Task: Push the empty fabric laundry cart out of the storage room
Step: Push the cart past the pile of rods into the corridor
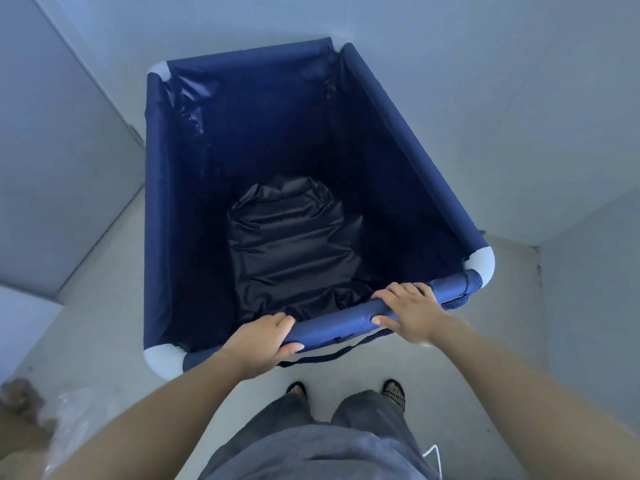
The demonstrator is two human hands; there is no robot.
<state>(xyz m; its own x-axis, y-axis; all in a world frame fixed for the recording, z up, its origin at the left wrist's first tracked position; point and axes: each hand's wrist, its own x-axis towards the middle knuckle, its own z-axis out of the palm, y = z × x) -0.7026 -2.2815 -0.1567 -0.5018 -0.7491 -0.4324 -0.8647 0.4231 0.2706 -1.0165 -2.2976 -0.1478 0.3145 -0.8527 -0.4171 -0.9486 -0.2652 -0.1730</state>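
The left hand [263, 336] is closed around the near top bar [332, 323] of the laundry cart [166, 188]. Its fingers go over the top of the bar and its thumb goes under. The right hand [412, 311] is closed around the same bar, a bit farther along toward the right corner. Its fingers curl over the bar too, and its thumb presses on the near side. The 2 hands are apart, with a bare bit of blue bar between them.

The bar is wrapped in dark blue cloth. A thin dark strap [332, 355] hangs in a loop just under it. White round corner pieces [162, 360] join the bars, and 3 of them can be seen.

The cart is a big blue cloth box, open at the top. It sits on the pale floor [104, 278], right in front of the person. Nothing is in it but its own wrinkly dark bottom [294, 251]. Its far end is close to the pale wall [485, 81], and more walls stand on the left and right sides.

Below the hands are 2 bare arms, grey trousers [363, 414] and 2 feet in dark sandals [393, 391]. In the bottom left corner there is something clear and crinkly [69, 420], but it is too blurry to tell what it is.
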